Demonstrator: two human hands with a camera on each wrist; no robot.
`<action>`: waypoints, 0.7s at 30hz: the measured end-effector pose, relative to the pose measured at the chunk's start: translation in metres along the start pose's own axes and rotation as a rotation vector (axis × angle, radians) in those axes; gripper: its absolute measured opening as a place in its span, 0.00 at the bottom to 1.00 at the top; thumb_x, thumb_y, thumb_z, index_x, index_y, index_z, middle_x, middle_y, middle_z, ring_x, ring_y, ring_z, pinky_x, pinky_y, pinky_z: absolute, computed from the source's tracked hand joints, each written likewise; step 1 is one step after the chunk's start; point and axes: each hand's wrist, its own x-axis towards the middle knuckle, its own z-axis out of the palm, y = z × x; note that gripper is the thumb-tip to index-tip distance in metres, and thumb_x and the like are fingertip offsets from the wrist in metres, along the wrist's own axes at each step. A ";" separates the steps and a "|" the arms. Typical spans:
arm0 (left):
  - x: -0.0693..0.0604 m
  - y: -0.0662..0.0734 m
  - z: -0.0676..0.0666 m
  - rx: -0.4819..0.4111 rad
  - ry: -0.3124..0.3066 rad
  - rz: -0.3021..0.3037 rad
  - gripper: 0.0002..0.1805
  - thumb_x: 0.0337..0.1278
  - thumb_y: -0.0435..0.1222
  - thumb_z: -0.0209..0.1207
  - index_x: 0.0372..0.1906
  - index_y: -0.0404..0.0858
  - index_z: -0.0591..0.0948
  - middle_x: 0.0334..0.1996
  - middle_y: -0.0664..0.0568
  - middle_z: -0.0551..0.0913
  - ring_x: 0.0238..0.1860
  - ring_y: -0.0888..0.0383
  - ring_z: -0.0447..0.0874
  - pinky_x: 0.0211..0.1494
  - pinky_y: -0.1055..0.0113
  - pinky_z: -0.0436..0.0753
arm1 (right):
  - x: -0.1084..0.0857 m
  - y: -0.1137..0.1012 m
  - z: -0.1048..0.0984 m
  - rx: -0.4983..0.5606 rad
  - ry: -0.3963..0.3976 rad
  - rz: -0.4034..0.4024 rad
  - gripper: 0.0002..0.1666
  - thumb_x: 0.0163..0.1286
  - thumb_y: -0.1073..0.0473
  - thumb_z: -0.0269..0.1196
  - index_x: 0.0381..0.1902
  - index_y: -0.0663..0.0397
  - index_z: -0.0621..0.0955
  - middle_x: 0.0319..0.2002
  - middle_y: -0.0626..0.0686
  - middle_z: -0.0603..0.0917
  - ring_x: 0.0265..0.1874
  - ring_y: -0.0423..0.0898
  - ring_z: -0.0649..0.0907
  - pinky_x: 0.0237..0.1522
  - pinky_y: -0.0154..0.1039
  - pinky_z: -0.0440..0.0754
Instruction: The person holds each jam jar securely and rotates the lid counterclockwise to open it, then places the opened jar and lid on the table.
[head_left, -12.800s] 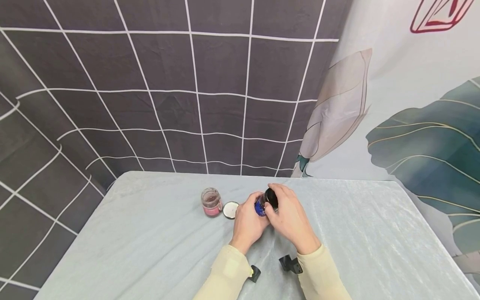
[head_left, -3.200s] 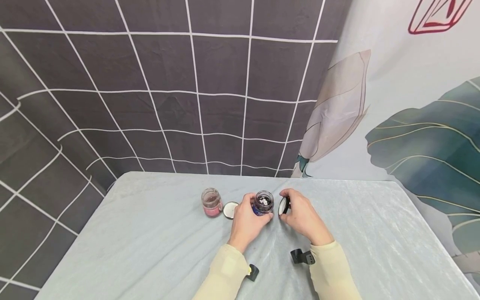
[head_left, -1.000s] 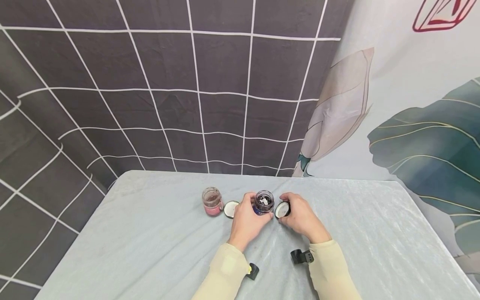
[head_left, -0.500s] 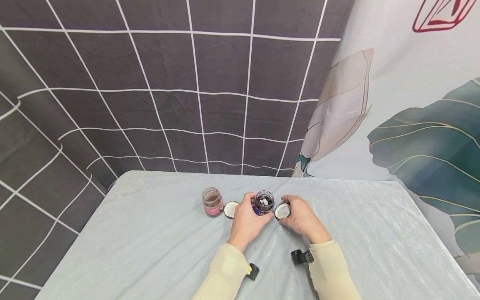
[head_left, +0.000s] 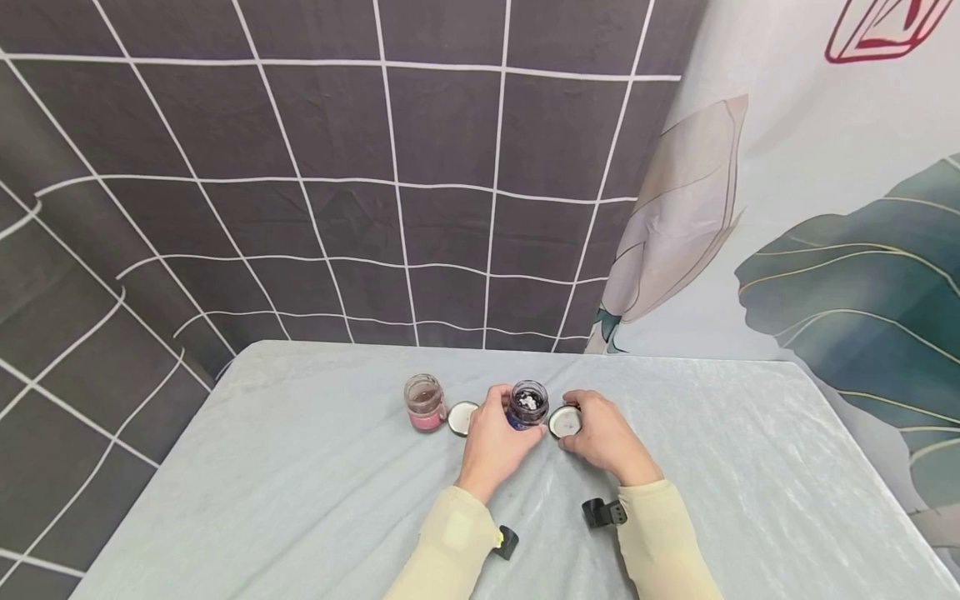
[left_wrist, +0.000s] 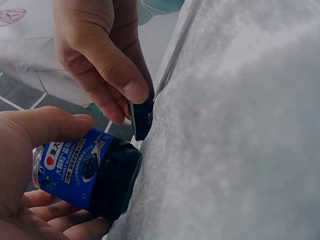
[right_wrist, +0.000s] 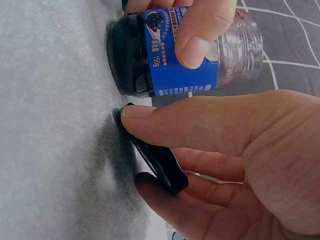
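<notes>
My left hand (head_left: 497, 446) grips an open jam jar (head_left: 527, 404), its thumb across the blue blueberry label (right_wrist: 185, 75). The jar stands upright on the cloth, dark jam and a few pale specks showing inside its glass mouth. Right beside it, my right hand (head_left: 606, 437) holds a black screw lid (head_left: 565, 422) by the rim, between thumb and fingers. White inner face upward, the lid is low at the cloth; in the right wrist view the lid (right_wrist: 162, 165) is slightly tilted.
Left of my left hand lies another lid (head_left: 461, 418), white side up, partly behind the fingers. Beside it stands an open glass jar (head_left: 425, 408) with pink contents or label. A pale cloth covers the table (head_left: 300, 467); a dark gridded curtain (head_left: 435, 225) hangs behind.
Both hands were on the capped jar at first; later the lid came off in my right hand. Over the last second, the lid has tipped from slanted to nearly flat. The left hand stays put.
</notes>
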 end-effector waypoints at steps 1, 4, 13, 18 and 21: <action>0.000 0.000 0.000 0.000 0.000 0.001 0.33 0.39 0.42 0.78 0.54 0.42 0.77 0.42 0.49 0.87 0.47 0.51 0.84 0.54 0.55 0.79 | 0.000 0.000 0.000 -0.001 0.000 0.000 0.38 0.44 0.68 0.75 0.56 0.74 0.78 0.51 0.67 0.82 0.51 0.62 0.82 0.56 0.57 0.77; 0.000 -0.001 0.001 0.001 0.002 0.005 0.33 0.39 0.42 0.78 0.54 0.41 0.77 0.42 0.49 0.87 0.47 0.51 0.84 0.54 0.55 0.79 | 0.000 0.000 0.000 -0.002 0.000 0.000 0.38 0.45 0.68 0.75 0.56 0.74 0.78 0.51 0.68 0.82 0.51 0.62 0.82 0.56 0.57 0.77; -0.001 -0.001 0.002 -0.002 0.005 0.009 0.33 0.38 0.42 0.79 0.52 0.41 0.77 0.41 0.49 0.87 0.45 0.52 0.85 0.52 0.56 0.80 | -0.001 -0.002 0.000 -0.014 -0.014 0.015 0.37 0.45 0.68 0.76 0.56 0.73 0.78 0.51 0.68 0.82 0.51 0.62 0.82 0.56 0.57 0.77; 0.000 -0.001 0.001 0.001 0.004 0.004 0.33 0.38 0.43 0.79 0.52 0.41 0.77 0.42 0.50 0.86 0.45 0.52 0.85 0.52 0.56 0.80 | -0.001 -0.003 0.000 -0.021 -0.024 0.026 0.37 0.46 0.68 0.76 0.56 0.73 0.78 0.51 0.68 0.81 0.51 0.61 0.82 0.55 0.57 0.77; 0.000 -0.001 0.001 0.001 0.001 0.006 0.33 0.38 0.43 0.79 0.52 0.41 0.77 0.41 0.50 0.86 0.45 0.52 0.84 0.52 0.56 0.80 | -0.001 -0.003 0.000 -0.019 -0.027 0.027 0.37 0.46 0.68 0.76 0.56 0.73 0.78 0.52 0.68 0.81 0.51 0.61 0.81 0.55 0.57 0.77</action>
